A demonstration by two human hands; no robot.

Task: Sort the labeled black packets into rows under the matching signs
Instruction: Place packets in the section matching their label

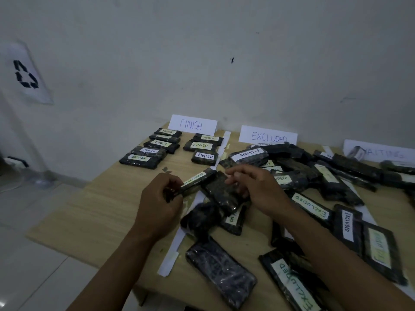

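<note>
My left hand (158,199) grips one end of a black packet labelled EXCLUDED (197,179), held above the table. My right hand (253,187) holds a second black packet (222,194) whose label I cannot see. Three paper signs lean on the wall: FINISH (192,125), EXCLUDED (268,136) and WAITING (381,151). Under the FINISH sign lie two short rows of packets (205,145), mostly labelled FINISH, with one labelled WAITING (140,159) at the front left. A loose heap of packets (314,173) spreads under the other two signs.
The wooden table (101,216) has its left edge close to my left arm, with tiled floor beyond. White paper strips (173,254) lie along the table as dividers. More packets (221,269) lie near the front edge. A recycling sign (25,74) hangs on the left wall.
</note>
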